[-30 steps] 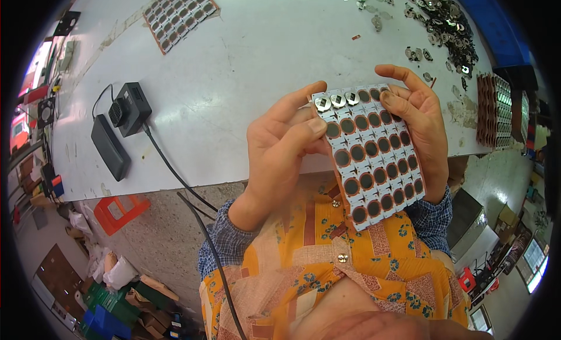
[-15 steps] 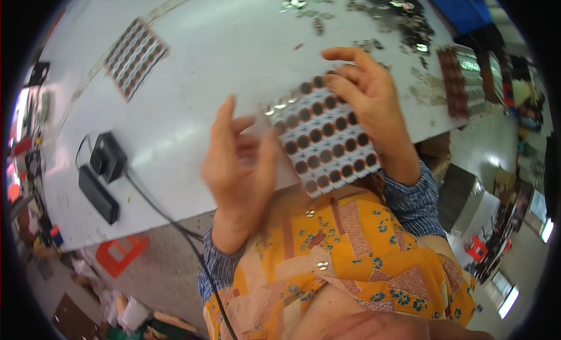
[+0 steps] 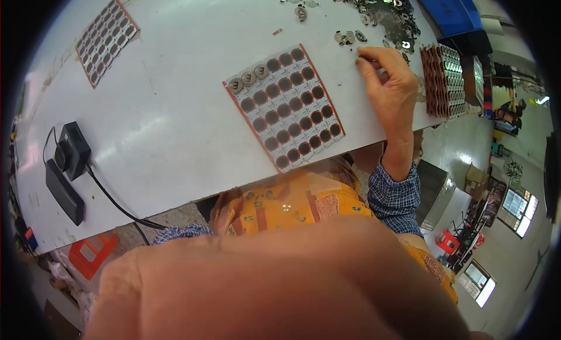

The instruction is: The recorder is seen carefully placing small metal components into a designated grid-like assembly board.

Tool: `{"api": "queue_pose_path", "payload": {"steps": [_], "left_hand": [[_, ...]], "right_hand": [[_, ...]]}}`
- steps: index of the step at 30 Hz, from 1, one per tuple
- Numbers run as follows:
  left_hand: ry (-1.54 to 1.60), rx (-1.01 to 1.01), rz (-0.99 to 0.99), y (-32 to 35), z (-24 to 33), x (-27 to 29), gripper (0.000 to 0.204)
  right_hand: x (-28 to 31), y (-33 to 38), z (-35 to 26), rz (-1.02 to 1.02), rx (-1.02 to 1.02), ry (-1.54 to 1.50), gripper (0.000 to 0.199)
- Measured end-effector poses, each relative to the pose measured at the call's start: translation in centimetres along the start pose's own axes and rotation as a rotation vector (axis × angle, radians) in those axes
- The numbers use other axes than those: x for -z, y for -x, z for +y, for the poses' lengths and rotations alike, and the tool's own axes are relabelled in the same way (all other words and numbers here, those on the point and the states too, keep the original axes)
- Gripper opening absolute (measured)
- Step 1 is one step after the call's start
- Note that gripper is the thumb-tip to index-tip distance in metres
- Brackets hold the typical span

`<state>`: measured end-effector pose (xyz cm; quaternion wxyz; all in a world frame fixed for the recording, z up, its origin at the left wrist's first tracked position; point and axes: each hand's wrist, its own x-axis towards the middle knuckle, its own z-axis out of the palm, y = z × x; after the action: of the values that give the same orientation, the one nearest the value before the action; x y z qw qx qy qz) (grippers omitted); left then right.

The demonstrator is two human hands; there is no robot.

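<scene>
A sheet (image 3: 280,109) with rows of dark round spots and reddish edges lies on the table, slightly turned. Three silvery round metal pieces (image 3: 248,77) sit on the spots at its far left corner. Beyond the sheet's right edge is my right hand (image 3: 392,92), its thumb and forefinger brought together at the tips. Whatever they may pinch is too small to make out. My left hand (image 3: 263,276) looms large and close across the bottom of the view, with its fingers hidden. Several loose metal pieces (image 3: 349,37) lie just past my right fingertips.
A larger heap of metal pieces (image 3: 388,16) spreads at the far right, by a blue bin (image 3: 447,13). A stack of similar sheets (image 3: 444,80) stands at the right edge. Another sheet (image 3: 106,42) lies far left; a black device with a cable (image 3: 73,150) is nearer.
The sheet has gone from my hands to lying on the table. My right hand moved right, toward the loose metal pieces. My left hand came up close to the camera.
</scene>
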<state>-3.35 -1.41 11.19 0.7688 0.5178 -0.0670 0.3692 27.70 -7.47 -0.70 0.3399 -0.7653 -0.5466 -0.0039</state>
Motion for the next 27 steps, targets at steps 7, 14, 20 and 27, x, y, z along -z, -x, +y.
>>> {"api": "queue_pose_path", "payload": {"steps": [7,14,20,27], "left_hand": [[0.031,-0.028,-0.008,-0.1,-0.7,0.3,0.022],[-0.038,-0.055,0.04,0.3,-0.5,0.6,0.024],[-0.047,-0.07,0.042,0.2,-0.2,0.5,0.025],[-0.102,-0.086,0.059,0.3,0.0,0.4,0.027]], "right_hand": [[0.4,1.0,0.4,-0.031,0.01,-0.183,0.011],[1.0,1.7,-0.5,-0.054,-0.468,-0.732,0.015],[1.1,2.4,-1.7,-0.091,-0.41,-0.598,0.014],[0.7,2.9,-3.4,-0.208,-0.183,-0.428,0.019]]}}
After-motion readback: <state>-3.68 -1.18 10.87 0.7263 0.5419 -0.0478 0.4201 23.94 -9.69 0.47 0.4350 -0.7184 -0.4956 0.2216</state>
